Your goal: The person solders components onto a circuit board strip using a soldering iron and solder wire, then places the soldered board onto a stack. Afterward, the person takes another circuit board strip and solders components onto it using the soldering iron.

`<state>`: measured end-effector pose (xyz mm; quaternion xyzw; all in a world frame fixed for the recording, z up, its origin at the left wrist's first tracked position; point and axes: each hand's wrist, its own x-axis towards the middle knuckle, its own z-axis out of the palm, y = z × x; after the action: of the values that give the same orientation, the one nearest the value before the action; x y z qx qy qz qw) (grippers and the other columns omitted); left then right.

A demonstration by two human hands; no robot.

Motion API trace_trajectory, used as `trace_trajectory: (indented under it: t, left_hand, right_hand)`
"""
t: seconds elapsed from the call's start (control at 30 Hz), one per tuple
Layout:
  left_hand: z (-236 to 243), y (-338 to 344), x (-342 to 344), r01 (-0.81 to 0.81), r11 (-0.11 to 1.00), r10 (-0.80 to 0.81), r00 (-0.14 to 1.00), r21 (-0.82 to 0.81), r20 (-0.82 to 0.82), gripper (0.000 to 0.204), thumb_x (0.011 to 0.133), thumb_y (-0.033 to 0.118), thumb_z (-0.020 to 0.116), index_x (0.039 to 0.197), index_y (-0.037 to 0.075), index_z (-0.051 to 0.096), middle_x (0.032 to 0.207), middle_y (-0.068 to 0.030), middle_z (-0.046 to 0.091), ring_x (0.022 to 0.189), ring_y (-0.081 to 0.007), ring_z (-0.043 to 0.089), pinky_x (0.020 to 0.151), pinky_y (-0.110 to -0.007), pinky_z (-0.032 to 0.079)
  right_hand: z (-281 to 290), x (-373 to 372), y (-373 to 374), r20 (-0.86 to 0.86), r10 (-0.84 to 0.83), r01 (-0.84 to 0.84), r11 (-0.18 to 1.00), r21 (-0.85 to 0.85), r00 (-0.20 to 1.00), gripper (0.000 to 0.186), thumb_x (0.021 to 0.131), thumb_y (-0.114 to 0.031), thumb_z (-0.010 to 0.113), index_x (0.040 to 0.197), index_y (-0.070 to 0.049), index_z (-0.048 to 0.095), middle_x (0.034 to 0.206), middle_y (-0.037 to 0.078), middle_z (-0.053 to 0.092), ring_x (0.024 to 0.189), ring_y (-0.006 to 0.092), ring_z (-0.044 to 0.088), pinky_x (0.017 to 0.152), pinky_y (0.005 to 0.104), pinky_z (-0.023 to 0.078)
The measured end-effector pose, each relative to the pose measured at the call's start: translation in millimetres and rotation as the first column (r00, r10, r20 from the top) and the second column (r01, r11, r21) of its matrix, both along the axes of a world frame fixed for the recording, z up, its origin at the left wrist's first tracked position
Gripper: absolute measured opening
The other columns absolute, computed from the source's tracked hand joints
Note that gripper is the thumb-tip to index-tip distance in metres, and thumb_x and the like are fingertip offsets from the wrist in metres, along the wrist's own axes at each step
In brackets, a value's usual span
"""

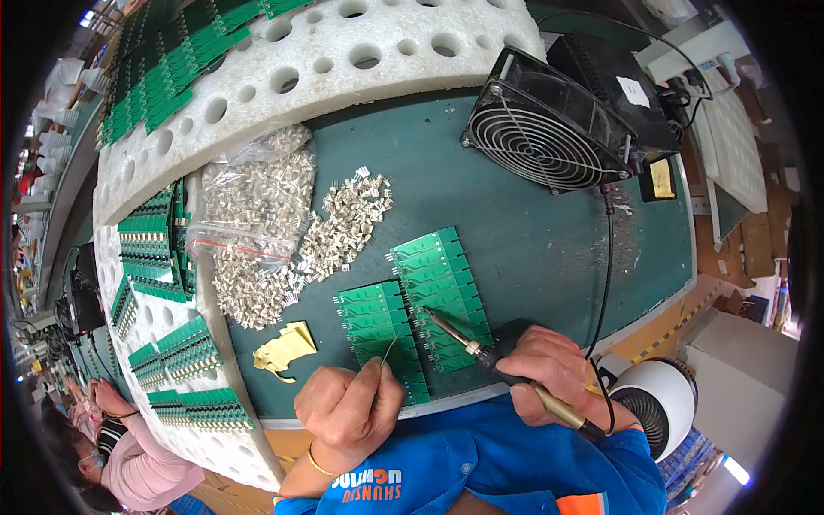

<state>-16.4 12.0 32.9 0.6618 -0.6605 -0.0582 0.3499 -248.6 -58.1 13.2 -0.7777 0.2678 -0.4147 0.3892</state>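
Two green circuit board panels lie side by side on the dark green bench, the left panel [371, 311] a little nearer to me than the right panel [438, 268]. White connectors line their left edges. My left hand [350, 405] is closed in a pinch on a thin solder wire [389, 350], whose end sticks up over the left panel. In my right hand [549, 367] is a soldering iron [463, 338], its fingers wrapped round the dark grip. The iron's tip points at the right panel's left edge; whether it touches is too small to tell.
Loose white connectors [350, 221] spill beside a clear bag [257, 184]. Crumpled yellow paper [287, 348] lies left of my hand. A black fan [541, 142] stands at the far right, its cable hanging near my right hand. White foam trays [326, 64] hold more boards. A person [142, 459] sits at left.
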Motion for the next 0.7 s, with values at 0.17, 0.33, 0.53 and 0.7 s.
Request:
trace_trajectory:
  t: [0.17,0.33,0.53,0.7]
  left_hand:
    - [-1.8,0.8,-3.5,-0.021,1.000,0.021,1.000,-0.016,0.007,0.017,0.065,-0.004,0.076,0.081,0.001,0.071,0.060,-0.0066,0.050,0.050,-0.0192,0.050,0.045,-0.031,0.037]
    - [-4.8,1.0,-5.2,-0.030,0.999,0.031,0.999,-0.040,0.023,0.017,0.064,-0.005,0.075,0.080,0.001,0.070,0.059,-0.0068,0.049,0.049,-0.0195,0.050,0.045,-0.031,0.037]
    - [-4.0,0.0,-6.2,-0.030,0.998,0.032,0.999,-0.064,0.021,0.017,0.065,-0.005,0.075,0.079,0.001,0.070,0.060,-0.0070,0.049,0.049,-0.0202,0.049,0.044,-0.032,0.037]
    - [-5.6,-0.1,-5.9,-0.027,0.997,0.028,1.000,-0.075,0.008,0.017,0.065,-0.005,0.075,0.080,0.001,0.070,0.059,-0.0069,0.048,0.048,-0.0202,0.048,0.044,-0.032,0.037]
  right_hand:
    - [-6.8,2.7,3.2,0.025,-0.027,0.028,0.999,-0.023,0.999,0.018,0.086,-0.012,0.066,0.097,0.002,0.064,0.070,0.011,0.062,0.053,0.0242,0.057,0.051,0.0344,0.046]
    - [-7.3,4.5,3.2,0.025,-0.041,0.042,0.999,-0.030,0.999,0.016,0.085,-0.011,0.066,0.094,0.002,0.064,0.070,0.012,0.063,0.052,0.0247,0.056,0.050,0.0352,0.045]
    - [-10.1,5.6,3.6,0.031,-0.049,0.050,0.998,-0.037,0.998,0.017,0.084,-0.012,0.067,0.094,0.002,0.064,0.070,0.012,0.062,0.052,0.0249,0.056,0.050,0.0351,0.045]
    - [-8.3,8.0,2.4,0.033,-0.058,0.059,0.997,-0.053,0.998,0.017,0.084,-0.011,0.067,0.094,0.002,0.063,0.070,0.013,0.062,0.052,0.0250,0.056,0.049,0.0356,0.044]
